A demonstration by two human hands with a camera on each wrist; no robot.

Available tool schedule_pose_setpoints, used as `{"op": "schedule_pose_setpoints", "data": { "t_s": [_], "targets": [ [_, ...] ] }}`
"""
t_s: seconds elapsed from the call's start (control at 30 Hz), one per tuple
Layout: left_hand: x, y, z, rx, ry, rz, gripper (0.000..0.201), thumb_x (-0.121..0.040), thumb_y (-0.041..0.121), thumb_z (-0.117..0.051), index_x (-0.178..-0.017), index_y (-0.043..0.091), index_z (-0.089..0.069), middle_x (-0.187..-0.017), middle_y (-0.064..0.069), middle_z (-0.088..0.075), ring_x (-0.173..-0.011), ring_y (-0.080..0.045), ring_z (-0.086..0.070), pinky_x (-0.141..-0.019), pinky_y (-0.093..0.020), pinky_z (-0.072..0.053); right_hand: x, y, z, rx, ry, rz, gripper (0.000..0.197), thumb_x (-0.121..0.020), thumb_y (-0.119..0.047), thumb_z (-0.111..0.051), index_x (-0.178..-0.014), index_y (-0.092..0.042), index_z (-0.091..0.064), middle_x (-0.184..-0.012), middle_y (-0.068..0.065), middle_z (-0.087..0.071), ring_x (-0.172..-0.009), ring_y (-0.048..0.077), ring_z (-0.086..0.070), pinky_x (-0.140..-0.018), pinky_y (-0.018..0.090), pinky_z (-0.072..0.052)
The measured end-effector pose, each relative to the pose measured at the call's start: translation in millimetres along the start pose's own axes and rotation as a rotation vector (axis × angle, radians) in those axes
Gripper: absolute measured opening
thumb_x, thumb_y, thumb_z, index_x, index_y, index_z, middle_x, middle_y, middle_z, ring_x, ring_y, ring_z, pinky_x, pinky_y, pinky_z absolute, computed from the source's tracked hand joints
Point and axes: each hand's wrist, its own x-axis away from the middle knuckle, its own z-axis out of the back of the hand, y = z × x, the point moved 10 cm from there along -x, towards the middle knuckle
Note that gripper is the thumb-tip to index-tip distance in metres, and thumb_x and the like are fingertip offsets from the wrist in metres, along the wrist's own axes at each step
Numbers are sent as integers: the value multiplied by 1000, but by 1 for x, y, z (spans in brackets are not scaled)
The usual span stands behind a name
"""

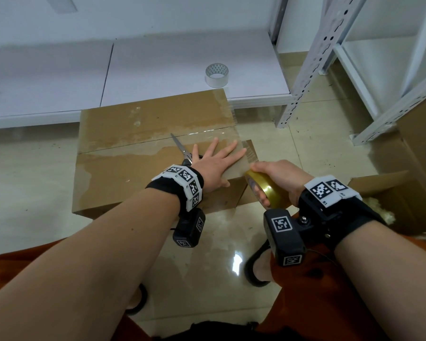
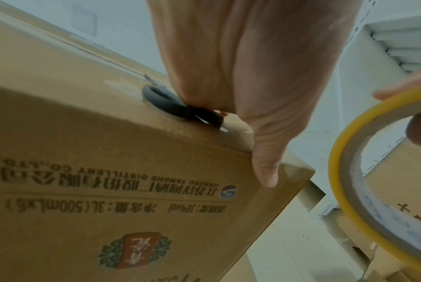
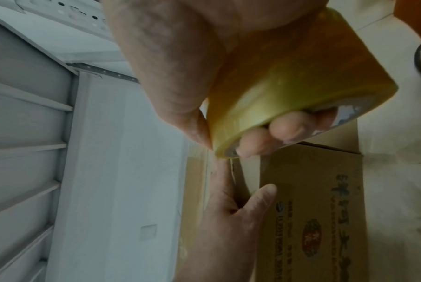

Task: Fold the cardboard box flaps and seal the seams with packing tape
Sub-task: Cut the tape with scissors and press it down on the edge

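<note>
A brown cardboard box [image 1: 133,173] stands on the floor with its top flaps folded flat and clear tape along the middle seam. My left hand [image 1: 217,161] lies flat on the top near the right edge, fingers spread, thumb over the front edge [image 2: 265,166]. Scissors [image 1: 181,148] lie on the box under that hand's heel, their dark handle [image 2: 166,103] showing. My right hand [image 1: 273,178] grips a yellow tape roll [image 1: 266,190] [image 3: 289,85] [image 2: 364,171] at the box's right front corner, fingers through the core. A strip of tape [image 1: 250,151] runs from the roll to the box top.
A second, clear tape roll [image 1: 217,75] sits on the white platform [image 1: 158,65] behind the box. A white metal rack [image 1: 342,57] rises at the right. Another open carton [image 1: 391,193] stands at my right. My feet in sandals are on the tiled floor [image 1: 30,180].
</note>
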Motion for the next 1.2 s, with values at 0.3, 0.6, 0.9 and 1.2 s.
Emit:
{"op": "schedule_pose_setpoints", "data": {
  "t_s": [0.3,0.6,0.9,1.2],
  "targets": [
    [0,1,-1,-41,-48,8,87,-92,35,-58,-149,45,6,-158,20,17,-145,-26,22,-110,-69,7,-10,13,-6,13,3,-36,40,-96,-31,-48,-73,1,-57,-50,9,-57,-37,18,-53,-45,23,-43],
    [-1,0,-4,-45,-67,10,83,-93,35,-56,-146,53,4,-158,18,18,-144,-26,25,-109,-70,8,-15,24,-9,-3,-21,-72,38,-96,-33,-49,-81,1,-57,-54,11,-58,-39,19,-55,-43,21,-44],
    [-1,-1,-3,-20,-57,18,81,-93,35,-56,-146,54,2,-157,19,17,-144,-24,25,-109,-69,10,-23,35,-14,-58,-61,-110,30,-98,-29,-46,-103,0,-53,-70,17,-71,-63,30,-65,-66,37,-53],
    [0,0,5,35,125,65,65,-89,70,-35,-147,53,-10,-159,22,0,-147,-21,14,-111,-67,9,-31,43,-15,-139,-35,-99,31,-98,-29,-47,-102,2,-53,-59,13,-61,-53,27,-57,-53,32,-48]
  ]
}}
